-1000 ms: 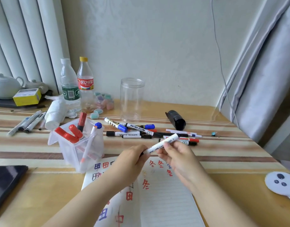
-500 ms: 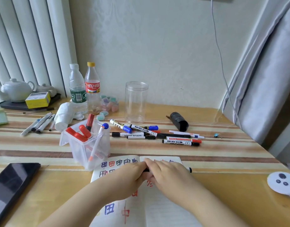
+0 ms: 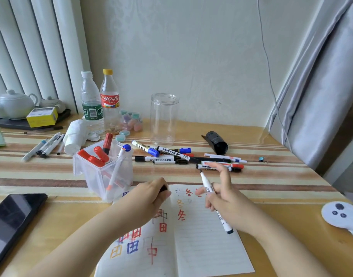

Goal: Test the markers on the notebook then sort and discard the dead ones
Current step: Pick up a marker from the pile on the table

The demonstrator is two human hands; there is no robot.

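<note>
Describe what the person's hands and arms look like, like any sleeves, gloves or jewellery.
Both forearms enter from the bottom edge and are bare as far as the picture shows, with no sleeve in view. The left hand and the right hand wear no gloves. No ring, watch or bracelet shows on either. The nails look short and unpainted, though they are small in this view.

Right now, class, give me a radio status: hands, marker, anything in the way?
Left hand grips black cap. Right hand holds uncapped marker, tip up, over notebook. Page below is free; not yet writing.
</note>
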